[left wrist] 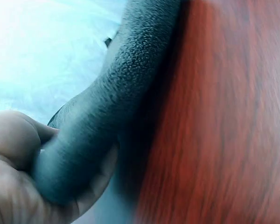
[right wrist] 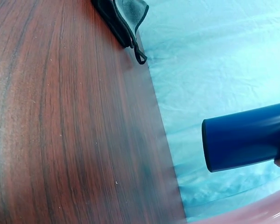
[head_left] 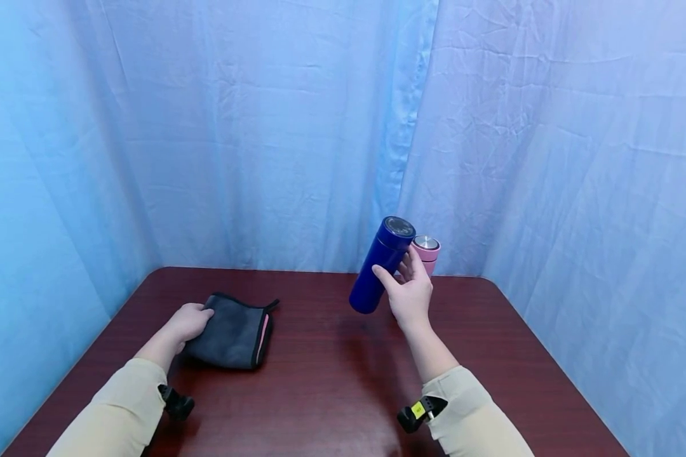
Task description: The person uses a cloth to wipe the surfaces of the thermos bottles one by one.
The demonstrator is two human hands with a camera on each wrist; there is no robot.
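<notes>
A folded grey towel (head_left: pixel 228 333) with black edging, a small loop and a strip of pink at its side is at the left of the table. My left hand (head_left: pixel 190 322) grips its left edge, thumb on top; the left wrist view shows the towel's thick fold (left wrist: pixel 102 98) between thumb and fingers. Above the table, my right hand (head_left: pixel 410 293) holds a blue thermos bottle (head_left: pixel 377 263), tilted with its lid up and to the right. Its base is off the tabletop in the right wrist view. A pink thermos bottle (head_left: pixel 427 254) with a silver-topped lid stands behind the right hand, which partly hides it.
The dark red wooden table (head_left: pixel 314 393) ends at a back edge just behind the bottles. Pale blue curtains (head_left: pixel 297 139) hang around its back and sides. Small black devices are strapped at both wrists, one with a yellow label (head_left: pixel 418 410).
</notes>
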